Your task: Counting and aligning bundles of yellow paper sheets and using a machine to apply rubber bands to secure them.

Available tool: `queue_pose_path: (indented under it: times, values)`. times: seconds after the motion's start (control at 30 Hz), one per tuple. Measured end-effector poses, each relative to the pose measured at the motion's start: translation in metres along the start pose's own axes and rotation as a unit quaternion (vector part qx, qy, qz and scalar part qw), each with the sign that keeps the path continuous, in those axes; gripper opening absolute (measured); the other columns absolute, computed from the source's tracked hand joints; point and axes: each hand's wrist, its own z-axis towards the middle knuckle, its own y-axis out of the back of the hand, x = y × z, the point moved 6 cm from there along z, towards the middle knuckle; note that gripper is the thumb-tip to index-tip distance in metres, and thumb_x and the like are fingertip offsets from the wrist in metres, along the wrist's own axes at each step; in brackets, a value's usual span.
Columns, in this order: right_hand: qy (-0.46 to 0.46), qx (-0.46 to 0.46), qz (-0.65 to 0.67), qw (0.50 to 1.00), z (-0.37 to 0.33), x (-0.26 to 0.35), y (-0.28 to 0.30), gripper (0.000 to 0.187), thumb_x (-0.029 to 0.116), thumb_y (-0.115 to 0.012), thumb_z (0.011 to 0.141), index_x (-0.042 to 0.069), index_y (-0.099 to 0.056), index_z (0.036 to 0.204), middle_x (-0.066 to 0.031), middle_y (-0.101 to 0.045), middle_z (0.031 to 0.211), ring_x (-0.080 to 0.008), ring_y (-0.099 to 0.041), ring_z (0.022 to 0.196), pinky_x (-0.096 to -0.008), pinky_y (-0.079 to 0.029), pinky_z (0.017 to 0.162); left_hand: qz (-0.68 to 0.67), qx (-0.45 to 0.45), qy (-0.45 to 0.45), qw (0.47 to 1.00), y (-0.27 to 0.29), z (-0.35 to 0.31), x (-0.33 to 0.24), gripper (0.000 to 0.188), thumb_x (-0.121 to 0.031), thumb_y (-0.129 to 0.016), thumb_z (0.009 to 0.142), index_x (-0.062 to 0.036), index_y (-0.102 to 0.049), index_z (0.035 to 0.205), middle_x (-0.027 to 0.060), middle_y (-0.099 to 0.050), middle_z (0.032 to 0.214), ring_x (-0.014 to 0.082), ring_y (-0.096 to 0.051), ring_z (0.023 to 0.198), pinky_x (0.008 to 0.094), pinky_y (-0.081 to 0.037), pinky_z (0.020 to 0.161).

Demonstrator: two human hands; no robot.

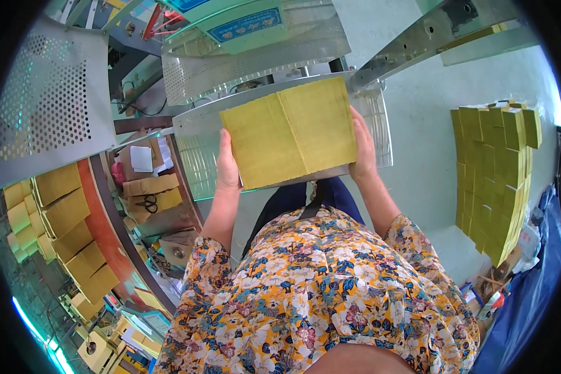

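A flat rectangular bundle of yellow-brown paper, with a seam down its middle and slightly ragged edges, is held level in front of me. My left hand clasps its left edge, thumb along the side and the other fingers mostly hidden beneath. At the opposite edge my right hand grips in the same way, its fingers stretched along the side. Under the bundle lies a metal machine table; whether the paper rests on it or is lifted slightly, I cannot tell.
Behind the table stands a perforated metal guard with a clear panel. A slanting metal bar crosses at right. Many yellow paper bundles form a tall stack on the right. Black scissors lie on the left shelf, near more paper piles.
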Motion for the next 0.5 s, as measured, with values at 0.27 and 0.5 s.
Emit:
queue_pose_path:
  times: [0.27,0.5]
  values:
    - [0.041,0.009,-0.027,0.999,-0.018,-0.015,-0.011,0.046,0.020,-0.031,0.104,-0.002,-0.037,0.145,-0.0124,-0.043,0.145,-0.0193,-0.039,0.134,-0.0316,-0.029,0.112,0.069,0.037,0.031,0.996,-0.004,0.023,-0.011,0.066,-0.057,-0.036,0.101,-0.0027,-0.046,0.138,0.0112,-0.056,0.132,0.0221,-0.056,0.119,0.0366,-0.047,0.099]
    - [-0.002,0.017,0.003,1.000,-0.016,-0.006,-0.001,0.046,0.022,-0.034,0.105,-0.001,-0.037,0.145,-0.0123,-0.045,0.144,-0.0196,-0.041,0.133,-0.0322,-0.031,0.112,0.018,0.026,0.004,0.999,0.004,0.020,-0.016,0.068,-0.060,-0.040,0.099,-0.0031,-0.050,0.135,0.0103,-0.058,0.129,0.0207,-0.057,0.116,0.0345,-0.046,0.097]
